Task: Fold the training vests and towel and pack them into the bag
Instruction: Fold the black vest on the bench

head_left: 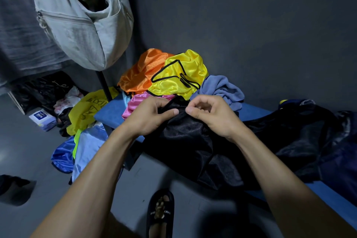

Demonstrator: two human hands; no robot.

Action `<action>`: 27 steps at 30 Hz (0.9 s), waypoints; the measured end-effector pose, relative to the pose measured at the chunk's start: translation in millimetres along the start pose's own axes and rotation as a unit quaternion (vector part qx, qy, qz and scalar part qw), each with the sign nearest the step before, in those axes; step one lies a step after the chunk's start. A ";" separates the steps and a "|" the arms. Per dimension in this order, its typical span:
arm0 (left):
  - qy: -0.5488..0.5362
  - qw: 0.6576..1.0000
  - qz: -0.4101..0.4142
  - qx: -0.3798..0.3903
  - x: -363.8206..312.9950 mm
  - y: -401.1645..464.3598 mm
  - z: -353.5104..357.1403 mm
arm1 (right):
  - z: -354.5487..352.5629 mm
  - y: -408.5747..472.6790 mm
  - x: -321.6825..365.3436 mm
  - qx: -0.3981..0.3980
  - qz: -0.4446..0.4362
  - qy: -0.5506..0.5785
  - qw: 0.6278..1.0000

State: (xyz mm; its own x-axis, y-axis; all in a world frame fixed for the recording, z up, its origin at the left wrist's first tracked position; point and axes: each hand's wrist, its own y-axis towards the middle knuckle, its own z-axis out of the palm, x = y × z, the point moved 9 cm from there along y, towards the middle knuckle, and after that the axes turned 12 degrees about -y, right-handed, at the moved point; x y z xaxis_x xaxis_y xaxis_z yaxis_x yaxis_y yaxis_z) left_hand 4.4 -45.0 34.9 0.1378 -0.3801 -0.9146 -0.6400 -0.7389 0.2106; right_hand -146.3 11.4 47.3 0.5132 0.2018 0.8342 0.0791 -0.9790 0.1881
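A black mesh vest [185, 141] lies crumpled on the blue bench [108, 116]. My left hand [150, 116] pinches its upper edge between thumb and fingers. My right hand [210, 114] pinches the same edge just to the right. Behind them sits a pile: an orange vest [139, 71], a yellow vest with black trim [181, 77], a pink vest [135, 102] and a grey-blue towel [222, 87]. A light grey bag [81, 25] hangs open at the upper left.
More dark fabric [309, 137] covers the bench to the right. On the floor at the left lie a yellow bag [87, 110], blue and light-blue garments [77, 150], and a small box [41, 117]. My foot in a black slide [160, 212] stands below.
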 end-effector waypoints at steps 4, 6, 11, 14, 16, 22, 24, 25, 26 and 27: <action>0.007 1.000 -0.001 -0.002 -2.0 -1.3 -0.4 | -1.9 -1.8 -6.1 -0.033 -0.010 -0.042 0.999; 0.007 1.000 0.003 0.006 -3.3 -2.4 1.2 | -3.1 -2.4 -9.8 -0.064 -0.010 -0.045 0.997; -0.031 0.999 0.013 0.034 -10.2 -6.9 6.5 | -6.7 -6.6 -9.6 -0.110 -0.008 -0.017 0.994; -0.055 0.998 0.001 0.043 -14.3 -7.0 12.0 | -7.1 -11.6 -0.7 -0.112 -0.027 0.014 0.993; -0.066 0.997 -0.008 0.028 -17.0 -6.4 13.9 | -0.8 -12.9 3.4 -0.097 -0.030 0.025 0.995; -0.018 0.999 0.039 0.015 -28.2 -5.4 12.2 | -2.4 -17.2 -0.3 -0.204 0.030 -0.087 0.975; 0.006 0.998 0.058 0.012 -33.7 -6.4 10.8 | -2.4 -21.3 4.3 -0.233 0.033 -0.125 0.964; 0.010 0.998 0.066 0.010 -35.5 -6.7 9.9 | -2.4 -22.7 6.7 -0.242 0.030 -0.132 0.961; 0.007 0.997 0.073 0.007 -37.8 -7.1 9.3 | -3.3 -23.8 8.5 -0.250 0.026 -0.127 0.960; 0.006 0.997 0.078 0.003 -41.2 -7.8 9.3 | -4.6 -24.2 9.6 -0.252 0.022 -0.120 0.960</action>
State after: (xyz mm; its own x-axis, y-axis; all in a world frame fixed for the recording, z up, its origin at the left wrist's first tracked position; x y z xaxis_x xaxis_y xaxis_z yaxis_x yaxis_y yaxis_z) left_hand -3.3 -18.4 67.7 0.0441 -0.4969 -0.8667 -0.6594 -0.6662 0.3484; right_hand -147.3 37.2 53.1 0.6934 0.0895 0.7150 -0.3397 -0.8345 0.4338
